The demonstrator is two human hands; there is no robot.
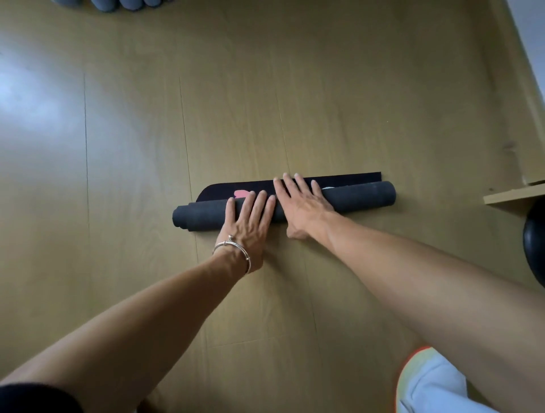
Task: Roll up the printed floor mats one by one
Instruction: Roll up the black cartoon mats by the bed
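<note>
A floor mat (359,197) lies on the wooden floor as a dark grey roll, almost fully wound. A narrow black strip of its printed side (348,178), with a pink patch, still lies flat beyond the roll. My left hand (247,219), with a silver bracelet at the wrist, presses flat on the roll left of its middle. My right hand (300,203) lies flat across the roll's middle, its straight fingers reaching over onto the flat strip. Neither hand curls round the mat.
Several rolled grey mats (106,3) show at the top left edge. A wooden ledge (513,196) and a dark round object (535,244) sit at the right. A light shoe (427,380) is at the bottom right. A pale wall base (530,35) runs along the top right.
</note>
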